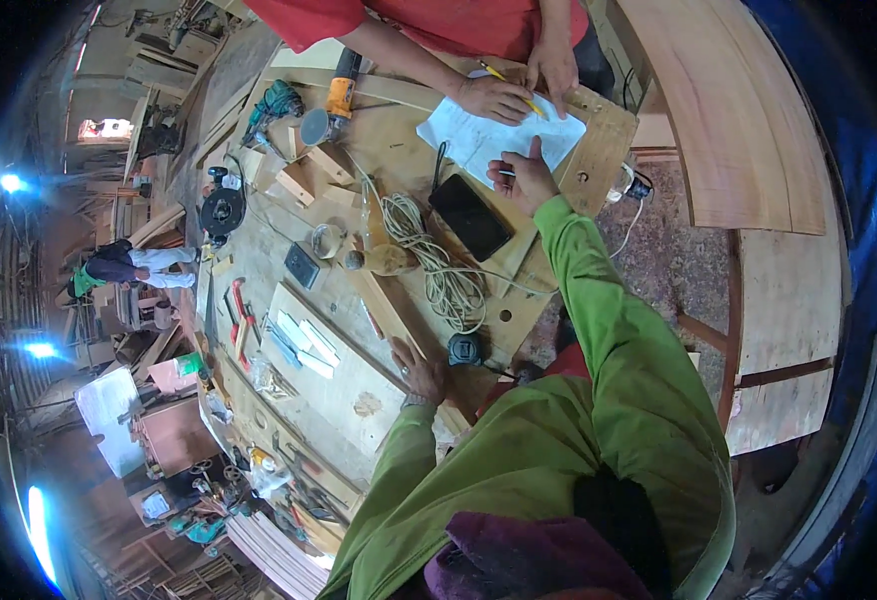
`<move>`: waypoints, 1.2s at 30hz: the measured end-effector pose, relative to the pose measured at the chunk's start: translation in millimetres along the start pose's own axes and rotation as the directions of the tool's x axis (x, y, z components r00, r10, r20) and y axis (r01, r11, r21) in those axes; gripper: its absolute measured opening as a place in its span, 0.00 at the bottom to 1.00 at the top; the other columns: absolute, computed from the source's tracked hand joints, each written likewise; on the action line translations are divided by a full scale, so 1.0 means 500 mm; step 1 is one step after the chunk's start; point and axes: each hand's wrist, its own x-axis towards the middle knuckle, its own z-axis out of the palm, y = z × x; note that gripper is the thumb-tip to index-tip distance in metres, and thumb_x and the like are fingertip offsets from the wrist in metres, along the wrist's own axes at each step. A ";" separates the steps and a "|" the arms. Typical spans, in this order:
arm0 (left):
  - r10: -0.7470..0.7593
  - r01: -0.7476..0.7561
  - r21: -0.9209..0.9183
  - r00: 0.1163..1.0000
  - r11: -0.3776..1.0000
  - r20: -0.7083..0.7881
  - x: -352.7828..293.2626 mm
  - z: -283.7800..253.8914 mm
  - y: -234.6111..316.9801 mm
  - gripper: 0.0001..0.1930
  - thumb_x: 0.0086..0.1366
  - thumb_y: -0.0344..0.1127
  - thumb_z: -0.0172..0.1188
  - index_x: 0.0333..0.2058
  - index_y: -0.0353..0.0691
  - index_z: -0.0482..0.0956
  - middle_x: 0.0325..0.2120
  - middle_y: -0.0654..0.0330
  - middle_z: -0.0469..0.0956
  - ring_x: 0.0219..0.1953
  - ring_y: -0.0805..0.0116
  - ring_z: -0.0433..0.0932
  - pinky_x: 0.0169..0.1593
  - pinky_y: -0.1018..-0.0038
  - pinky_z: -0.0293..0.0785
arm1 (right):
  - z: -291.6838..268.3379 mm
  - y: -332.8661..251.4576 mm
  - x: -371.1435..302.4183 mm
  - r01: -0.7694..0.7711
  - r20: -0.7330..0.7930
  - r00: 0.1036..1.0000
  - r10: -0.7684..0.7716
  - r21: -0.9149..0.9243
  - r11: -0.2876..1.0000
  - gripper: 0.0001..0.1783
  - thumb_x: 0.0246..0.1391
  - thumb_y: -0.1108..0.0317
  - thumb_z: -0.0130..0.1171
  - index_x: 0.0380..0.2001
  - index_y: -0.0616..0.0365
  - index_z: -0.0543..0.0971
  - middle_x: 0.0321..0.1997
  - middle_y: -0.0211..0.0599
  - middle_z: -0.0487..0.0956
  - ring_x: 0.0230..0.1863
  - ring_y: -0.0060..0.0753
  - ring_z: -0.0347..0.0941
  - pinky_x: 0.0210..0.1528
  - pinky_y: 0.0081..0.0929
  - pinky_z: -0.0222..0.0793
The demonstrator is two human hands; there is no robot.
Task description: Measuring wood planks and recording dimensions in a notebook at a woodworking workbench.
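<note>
My right hand [527, 180] reaches over the lower edge of a white sheet of paper [479, 140], thumb raised, fingers loosely bent and apart, with nothing in it. My left hand [419, 372] lies with fingers spread on a long wooden strip [395, 312] near the bench edge. Across the paper, a co-worker in a red shirt has one hand [497, 98] on the sheet by a yellow pencil [511, 85] and the other hand [555, 68] at the paper's far edge. A black tablet-like device [471, 217] lies between my hands, beside a coiled pale cord [451, 285].
A dark tape measure [466, 348] sits near my left hand. Farther off on the bench are an orange grinder [342, 92], a green drill [277, 103], a router [223, 210], wood blocks [297, 182] and a glass cup [327, 239]. Large wooden panels [724, 110] stand at right.
</note>
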 end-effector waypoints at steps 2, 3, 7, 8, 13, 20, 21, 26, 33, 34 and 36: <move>0.020 -0.020 0.012 1.000 1.000 -0.011 -0.003 0.005 -0.009 0.43 0.53 0.41 0.53 0.58 0.23 0.38 0.58 0.29 0.33 0.62 0.38 0.27 0.62 0.51 0.28 | 0.007 0.007 -0.005 0.044 -0.030 0.999 -0.044 0.007 0.999 0.40 0.51 0.71 0.51 0.58 0.31 0.40 0.31 0.37 0.73 0.29 0.31 0.73 0.26 0.25 0.68; 0.043 -0.043 0.025 0.999 0.999 -0.020 -0.003 0.005 -0.011 0.43 0.53 0.41 0.53 0.58 0.22 0.39 0.58 0.29 0.33 0.62 0.38 0.27 0.62 0.51 0.28 | 0.007 0.006 -0.001 0.047 -0.034 0.998 -0.047 0.012 0.999 0.40 0.51 0.71 0.51 0.58 0.31 0.40 0.31 0.37 0.73 0.29 0.31 0.73 0.26 0.25 0.68; 0.085 -0.085 0.043 0.996 0.995 -0.014 -0.002 0.008 -0.013 0.43 0.56 0.46 0.51 0.58 0.24 0.36 0.59 0.32 0.29 0.63 0.39 0.28 0.62 0.53 0.28 | 0.014 -0.010 0.031 0.004 0.025 1.000 -0.007 0.145 0.989 0.46 0.50 0.73 0.51 0.60 0.28 0.34 0.31 0.38 0.73 0.29 0.31 0.72 0.27 0.26 0.69; 0.077 -0.078 0.062 0.997 0.995 0.009 -0.003 0.008 -0.013 0.44 0.56 0.46 0.51 0.58 0.24 0.36 0.59 0.32 0.29 0.63 0.39 0.27 0.62 0.53 0.28 | 0.016 -0.012 0.036 -0.016 0.045 0.999 0.008 0.183 0.983 0.48 0.49 0.73 0.51 0.60 0.26 0.33 0.31 0.38 0.73 0.29 0.31 0.72 0.27 0.26 0.69; 0.107 -0.106 0.095 0.994 0.990 -0.004 -0.004 0.004 -0.006 0.44 0.56 0.46 0.51 0.58 0.24 0.35 0.59 0.32 0.29 0.63 0.39 0.27 0.62 0.53 0.27 | 0.025 0.000 0.043 0.020 0.075 0.997 -0.028 0.097 0.995 0.47 0.50 0.73 0.50 0.61 0.29 0.33 0.30 0.36 0.74 0.28 0.30 0.73 0.28 0.28 0.68; -0.035 0.035 0.011 0.999 0.999 -0.001 -0.007 0.013 -0.010 0.45 0.52 0.41 0.56 0.59 0.29 0.36 0.60 0.36 0.29 0.61 0.31 0.30 0.62 0.52 0.36 | 0.014 0.021 0.040 -0.031 0.103 0.994 0.031 -0.002 1.000 0.45 0.51 0.73 0.49 0.61 0.32 0.34 0.28 0.36 0.74 0.24 0.29 0.73 0.28 0.29 0.69; -0.032 0.032 0.025 0.999 0.999 -0.006 -0.005 0.011 -0.009 0.45 0.52 0.41 0.56 0.59 0.29 0.36 0.60 0.36 0.29 0.61 0.31 0.30 0.62 0.52 0.36 | 0.014 0.021 0.038 -0.034 0.102 0.994 0.034 -0.004 0.999 0.45 0.51 0.73 0.49 0.61 0.32 0.34 0.28 0.36 0.74 0.24 0.29 0.73 0.28 0.29 0.69; -0.018 0.018 0.028 1.000 0.999 0.013 -0.009 -0.004 0.003 0.45 0.53 0.41 0.54 0.59 0.28 0.35 0.60 0.35 0.28 0.61 0.31 0.30 0.62 0.52 0.35 | 0.026 0.010 -0.012 -0.105 0.083 0.991 0.106 -0.012 0.994 0.43 0.50 0.74 0.51 0.61 0.34 0.40 0.27 0.37 0.73 0.22 0.29 0.71 0.27 0.28 0.69; 0.007 -0.006 0.026 1.000 1.000 -0.012 -0.010 0.010 -0.013 0.45 0.53 0.43 0.54 0.59 0.27 0.35 0.60 0.34 0.29 0.61 0.31 0.31 0.62 0.51 0.35 | -0.026 0.001 0.013 -0.146 0.201 0.976 0.089 0.290 0.946 0.19 0.49 0.74 0.53 0.43 0.42 0.61 0.15 0.25 0.64 0.18 0.26 0.64 0.20 0.25 0.61; 0.004 -0.003 0.026 1.000 1.000 -0.013 -0.011 0.012 -0.015 0.45 0.53 0.43 0.54 0.59 0.27 0.35 0.60 0.34 0.29 0.61 0.31 0.31 0.62 0.51 0.35 | -0.029 0.000 0.017 -0.149 0.202 0.975 0.091 0.289 0.946 0.19 0.49 0.74 0.53 0.43 0.42 0.61 0.15 0.25 0.64 0.18 0.26 0.64 0.20 0.25 0.61; 0.000 0.001 0.037 1.000 0.999 -0.019 -0.009 0.012 -0.011 0.45 0.53 0.44 0.54 0.59 0.27 0.36 0.60 0.35 0.29 0.61 0.31 0.31 0.62 0.50 0.37 | -0.038 -0.003 0.023 -0.168 0.227 0.969 0.101 0.301 0.939 0.20 0.49 0.74 0.53 0.44 0.42 0.62 0.14 0.24 0.63 0.18 0.25 0.64 0.21 0.24 0.61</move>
